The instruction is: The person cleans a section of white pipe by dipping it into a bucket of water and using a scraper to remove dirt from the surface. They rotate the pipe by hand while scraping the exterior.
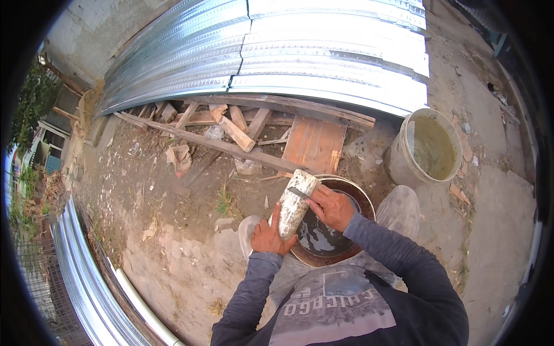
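Note:
A whitish, mottled oblong block [296, 203] is tilted over the left rim of a round bucket [369, 199] of dark liquid. My left hand [273, 235] grips its lower end, with the fingers up along its side. Pinched in my right hand [332, 207] is a thin, dark, flat strip like a blade [298, 192], lying across the block's upper face. Whether the strip has a handle is hidden by the fingers. The bucket stands between my knees, below my right forearm.
A pale bucket [398, 158] with murky liquid stands to the right. Ahead, shiny corrugated metal sheets [323, 46] lie above wooden beams [231, 147] and a reddish board [314, 143]. More metal sheets [95, 288] and a white pipe [141, 305] lie at left. Debris litters the dirt ground.

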A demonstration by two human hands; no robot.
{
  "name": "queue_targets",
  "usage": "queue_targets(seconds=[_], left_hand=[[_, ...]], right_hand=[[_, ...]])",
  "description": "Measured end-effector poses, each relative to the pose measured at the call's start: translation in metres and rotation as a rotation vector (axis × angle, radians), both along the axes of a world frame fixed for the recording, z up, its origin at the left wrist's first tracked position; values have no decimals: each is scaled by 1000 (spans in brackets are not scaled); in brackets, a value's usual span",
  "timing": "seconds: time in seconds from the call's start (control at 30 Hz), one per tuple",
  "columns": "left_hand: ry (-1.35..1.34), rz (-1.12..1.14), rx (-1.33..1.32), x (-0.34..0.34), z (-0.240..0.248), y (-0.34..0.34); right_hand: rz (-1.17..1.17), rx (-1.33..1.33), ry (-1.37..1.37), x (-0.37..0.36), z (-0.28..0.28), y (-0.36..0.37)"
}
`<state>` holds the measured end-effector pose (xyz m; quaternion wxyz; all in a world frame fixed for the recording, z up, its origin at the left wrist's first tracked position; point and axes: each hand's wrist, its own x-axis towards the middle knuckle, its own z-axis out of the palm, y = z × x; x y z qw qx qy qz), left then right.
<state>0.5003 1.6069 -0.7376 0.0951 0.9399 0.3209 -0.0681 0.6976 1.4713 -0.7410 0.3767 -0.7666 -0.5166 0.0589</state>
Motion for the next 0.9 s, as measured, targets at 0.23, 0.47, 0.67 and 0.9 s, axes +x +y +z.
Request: queue_targets(seconds=[0.23, 0.47, 0.67, 0.9], left_hand=[[9, -4, 54, 3, 1, -5], [-49, -35, 124, 1, -9, -12], [-80, 5, 11, 1, -17, -12], [-54, -18, 6, 3, -12, -8]], right_hand=[[-145, -10, 39, 34, 9, 0], [-344, -135, 18, 61, -2, -6], [-76, -81, -311, 3, -8, -12], [32, -149, -218, 0, -11, -16]])
